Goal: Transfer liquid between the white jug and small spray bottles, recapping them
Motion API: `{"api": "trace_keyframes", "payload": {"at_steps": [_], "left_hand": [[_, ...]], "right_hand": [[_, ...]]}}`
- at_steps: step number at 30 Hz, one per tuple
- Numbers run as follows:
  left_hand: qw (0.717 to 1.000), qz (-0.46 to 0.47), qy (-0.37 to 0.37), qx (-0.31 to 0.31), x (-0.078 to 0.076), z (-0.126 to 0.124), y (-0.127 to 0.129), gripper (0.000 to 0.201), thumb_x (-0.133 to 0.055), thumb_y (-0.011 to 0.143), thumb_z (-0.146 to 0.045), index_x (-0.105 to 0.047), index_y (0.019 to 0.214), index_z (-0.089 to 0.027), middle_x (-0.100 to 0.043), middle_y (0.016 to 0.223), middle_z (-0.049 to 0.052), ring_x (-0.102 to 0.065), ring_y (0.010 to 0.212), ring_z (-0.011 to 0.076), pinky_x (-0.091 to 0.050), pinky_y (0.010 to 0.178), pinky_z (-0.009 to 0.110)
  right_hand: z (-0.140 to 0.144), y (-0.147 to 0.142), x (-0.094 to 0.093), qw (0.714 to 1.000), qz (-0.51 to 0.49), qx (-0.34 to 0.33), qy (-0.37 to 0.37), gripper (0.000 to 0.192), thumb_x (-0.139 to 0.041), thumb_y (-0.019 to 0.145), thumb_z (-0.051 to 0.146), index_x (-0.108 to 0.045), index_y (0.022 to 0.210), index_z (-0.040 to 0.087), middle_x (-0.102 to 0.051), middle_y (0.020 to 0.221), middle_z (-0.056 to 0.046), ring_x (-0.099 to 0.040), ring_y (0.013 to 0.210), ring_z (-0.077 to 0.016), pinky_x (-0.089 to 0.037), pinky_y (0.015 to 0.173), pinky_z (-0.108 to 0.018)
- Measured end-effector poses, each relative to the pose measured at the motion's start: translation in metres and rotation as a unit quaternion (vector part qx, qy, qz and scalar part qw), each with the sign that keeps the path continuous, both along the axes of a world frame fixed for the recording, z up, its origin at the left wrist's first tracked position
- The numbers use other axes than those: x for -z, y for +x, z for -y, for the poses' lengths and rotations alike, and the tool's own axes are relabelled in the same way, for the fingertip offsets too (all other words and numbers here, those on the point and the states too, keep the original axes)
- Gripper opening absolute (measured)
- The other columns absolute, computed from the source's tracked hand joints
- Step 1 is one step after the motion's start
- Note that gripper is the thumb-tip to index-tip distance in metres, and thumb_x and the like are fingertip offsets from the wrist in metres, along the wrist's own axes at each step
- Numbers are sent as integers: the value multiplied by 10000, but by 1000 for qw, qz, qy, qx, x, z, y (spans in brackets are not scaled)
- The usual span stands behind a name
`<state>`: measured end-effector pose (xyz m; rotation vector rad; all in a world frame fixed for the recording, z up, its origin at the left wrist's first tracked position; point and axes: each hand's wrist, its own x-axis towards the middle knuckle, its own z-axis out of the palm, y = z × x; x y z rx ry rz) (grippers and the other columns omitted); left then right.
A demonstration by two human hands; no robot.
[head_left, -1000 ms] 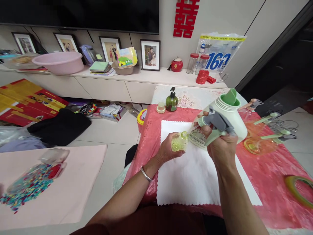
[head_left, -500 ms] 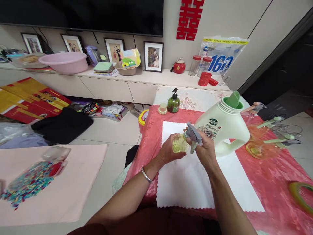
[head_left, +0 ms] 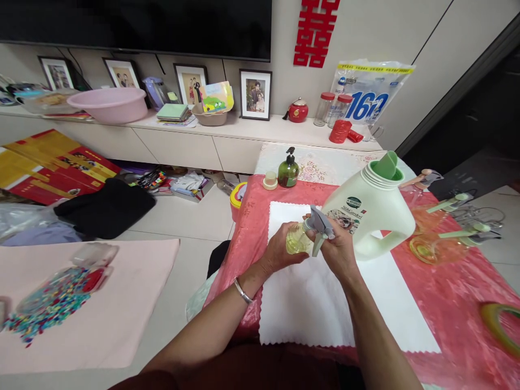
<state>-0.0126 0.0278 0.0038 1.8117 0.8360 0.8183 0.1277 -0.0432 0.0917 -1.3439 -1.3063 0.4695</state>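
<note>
Holds yellow-tinted bottle (head_left: 296, 241) clasped in left grip (head_left: 279, 248), over white mat (head_left: 304, 309) on red-covered desk (head_left: 447, 309). Grasps grey spray head (head_left: 323, 222) with right grip (head_left: 340, 248), at the bottle's mouth. Notes pale-green jug (head_left: 371, 203) upright just beyond right grip, and green pump bottle (head_left: 288, 175) beside pale cap (head_left: 270, 181) farther back.
</note>
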Motion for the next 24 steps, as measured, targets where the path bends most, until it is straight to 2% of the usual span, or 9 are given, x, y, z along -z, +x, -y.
{"api": "trace_keyframes", "payload": {"at_steps": [8, 16, 19, 24], "left_hand": [[1000, -1, -2, 7, 3, -1, -1, 837, -900, 588, -330, -476, 1303, -232, -648, 1294, 104, -675, 1141, 322, -568, 924, 451], [999, 13, -17, 26, -5, -2, -1, 831, -892, 588, -354, -471, 1287, -202, -619, 1301, 145, -649, 1185, 349, -553, 975, 499], [999, 23, 2, 32, -2, -3, -1, 830, -906, 578, -365, -485, 1273, -198, -609, 1309, 149, -624, 1218, 353, -534, 1016, 510], [998, 45, 26, 25, 6, -4, -1, 791, -907, 616, -395, -503, 1268, -205, -615, 1305, 129, -638, 1189, 327, -550, 998, 486]], "right_hand": [[-1, 0, 3, 1000, 13, -8, 15, 213, -705, 894, 314, -750, 1095, 255, -682, 1072, -8, -653, 958, -159, -509, 869, -271], [-1, -3, 13, 1000, 5, 3, 21, 195, -688, 891, 283, -721, 1083, 267, -652, 1116, -7, -626, 1023, -159, -489, 899, -282], [-2, -5, 15, 1000, -4, 14, 17, 175, -695, 883, 296, -700, 1051, 245, -654, 1096, -16, -634, 1004, -162, -503, 885, -288], [-6, -11, 20, 999, -19, 30, 11, 247, -684, 877, 316, -668, 1105, 224, -663, 1114, -29, -659, 998, -170, -532, 932, -323]]}}
